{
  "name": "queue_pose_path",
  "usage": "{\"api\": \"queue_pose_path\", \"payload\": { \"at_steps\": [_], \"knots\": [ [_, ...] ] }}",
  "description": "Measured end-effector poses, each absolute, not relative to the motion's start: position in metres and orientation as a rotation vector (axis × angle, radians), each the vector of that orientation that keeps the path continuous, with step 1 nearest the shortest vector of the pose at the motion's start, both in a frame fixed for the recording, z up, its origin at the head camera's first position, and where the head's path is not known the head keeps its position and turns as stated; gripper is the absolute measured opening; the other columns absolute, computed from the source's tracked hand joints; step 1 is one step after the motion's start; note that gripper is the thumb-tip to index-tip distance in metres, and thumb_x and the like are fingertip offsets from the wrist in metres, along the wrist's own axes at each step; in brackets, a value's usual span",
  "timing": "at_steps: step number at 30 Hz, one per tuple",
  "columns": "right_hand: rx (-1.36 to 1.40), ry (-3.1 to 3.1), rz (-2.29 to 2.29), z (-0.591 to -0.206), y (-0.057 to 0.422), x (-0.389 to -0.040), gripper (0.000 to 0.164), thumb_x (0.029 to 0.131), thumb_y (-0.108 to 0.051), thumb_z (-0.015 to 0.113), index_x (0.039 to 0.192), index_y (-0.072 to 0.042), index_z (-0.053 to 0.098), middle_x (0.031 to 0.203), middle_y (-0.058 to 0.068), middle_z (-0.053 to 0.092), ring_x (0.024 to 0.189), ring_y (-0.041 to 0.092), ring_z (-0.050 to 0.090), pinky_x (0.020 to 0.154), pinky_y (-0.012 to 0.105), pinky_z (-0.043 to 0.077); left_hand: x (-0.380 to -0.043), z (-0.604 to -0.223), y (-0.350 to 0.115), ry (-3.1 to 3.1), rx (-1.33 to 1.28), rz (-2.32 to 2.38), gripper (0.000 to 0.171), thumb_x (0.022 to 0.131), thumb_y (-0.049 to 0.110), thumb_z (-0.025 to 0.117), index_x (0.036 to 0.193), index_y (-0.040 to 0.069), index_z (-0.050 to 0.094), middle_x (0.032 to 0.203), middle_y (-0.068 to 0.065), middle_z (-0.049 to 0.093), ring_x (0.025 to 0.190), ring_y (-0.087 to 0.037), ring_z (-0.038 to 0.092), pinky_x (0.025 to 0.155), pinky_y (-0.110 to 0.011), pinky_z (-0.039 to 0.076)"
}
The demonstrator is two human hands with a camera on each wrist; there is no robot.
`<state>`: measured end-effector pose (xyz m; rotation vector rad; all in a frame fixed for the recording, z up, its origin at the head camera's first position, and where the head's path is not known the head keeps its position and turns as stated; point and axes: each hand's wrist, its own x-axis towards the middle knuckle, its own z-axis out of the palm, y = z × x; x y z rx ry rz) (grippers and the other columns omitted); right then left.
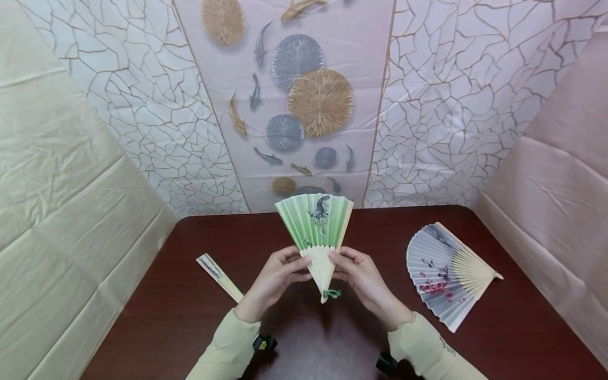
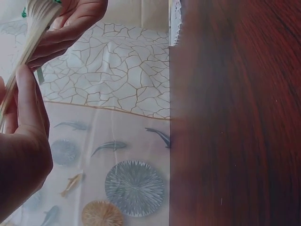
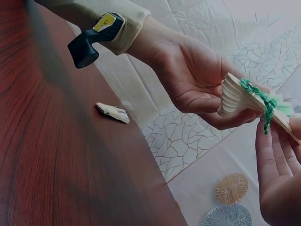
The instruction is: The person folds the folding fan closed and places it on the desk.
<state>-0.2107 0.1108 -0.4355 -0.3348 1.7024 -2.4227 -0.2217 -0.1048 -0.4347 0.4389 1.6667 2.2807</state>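
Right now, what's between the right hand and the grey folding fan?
The head view shows only bare tabletop between the right hand and grey folding fan.

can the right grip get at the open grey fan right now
Probably yes: bare tabletop is all that shows between the right grip and the grey fan in the head view. It would first need to release the green fan, which the left grip also holds.

We see fairly even, bright light in the head view, with a soft sheen on the tabletop (image 1: 328, 351); both wrist views look dimmer, the right's upper-right corner washed out.
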Motion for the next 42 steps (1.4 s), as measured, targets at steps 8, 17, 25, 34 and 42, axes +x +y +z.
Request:
{"api": "queue_pose_path", "payload": {
  "at_steps": [8, 17, 25, 34, 42],
  "knots": [
    [-0.370, 1.730, -2.383, -0.4354, 0.1098, -0.2118, 0.012, 0.101, -0.011, 0.061, 0.107, -0.006, 0.071, 0.095, 0.003, 0.074, 0.084, 0.016, 0.071, 0.080, 0.033, 0.060, -0.2219, -0.4345, -0.1072, 1.673, 0.481, 2.253, 0.041, 0.099, 0.007, 0.063, 0.135, -0.010, 0.053, 0.111, -0.008, 0.070, 0.090, -0.015, 0.070, 0.077, -0.029, 0.061],
    [-0.384, 1.708, -2.383, -0.4381, 0.1105, -0.2090, 0.011, 0.101, -0.009, 0.061, 0.105, -0.008, 0.071, 0.095, 0.003, 0.075, 0.084, 0.017, 0.071, 0.079, 0.033, 0.060, -0.2199, -0.4370, -0.1070, 1.647, 0.503, 2.242, 0.036, 0.099, 0.004, 0.062, 0.132, -0.009, 0.057, 0.109, -0.007, 0.071, 0.087, -0.015, 0.070, 0.077, -0.029, 0.061],
    [-0.400, 1.695, -2.375, -0.4374, 0.1095, -0.2102, 0.012, 0.102, -0.009, 0.060, 0.105, -0.010, 0.071, 0.095, 0.003, 0.074, 0.084, 0.016, 0.071, 0.079, 0.033, 0.060, -0.2207, -0.4365, -0.1075, 1.624, 0.470, 2.268, 0.025, 0.099, 0.003, 0.061, 0.123, -0.004, 0.064, 0.106, -0.007, 0.071, 0.089, -0.014, 0.070, 0.079, -0.030, 0.061],
    [-0.392, 1.664, -2.399, -0.4379, 0.1104, -0.2097, 0.014, 0.102, -0.009, 0.059, 0.103, -0.013, 0.072, 0.095, 0.002, 0.075, 0.085, 0.015, 0.072, 0.080, 0.033, 0.060, -0.2234, -0.4376, -0.1049, 1.617, 0.464, 2.265, 0.028, 0.100, 0.004, 0.060, 0.126, -0.008, 0.061, 0.103, -0.006, 0.072, 0.092, -0.013, 0.070, 0.078, -0.029, 0.061],
    [-0.415, 1.665, -2.377, -0.4407, 0.1109, -0.2100, 0.013, 0.102, -0.010, 0.059, 0.106, -0.010, 0.071, 0.096, 0.003, 0.075, 0.085, 0.017, 0.072, 0.080, 0.034, 0.060, -0.2242, -0.4409, -0.1051, 1.612, 0.471, 2.246, 0.028, 0.100, 0.005, 0.060, 0.126, -0.006, 0.061, 0.105, -0.006, 0.071, 0.092, -0.014, 0.069, 0.078, -0.029, 0.061]
  ]
}}
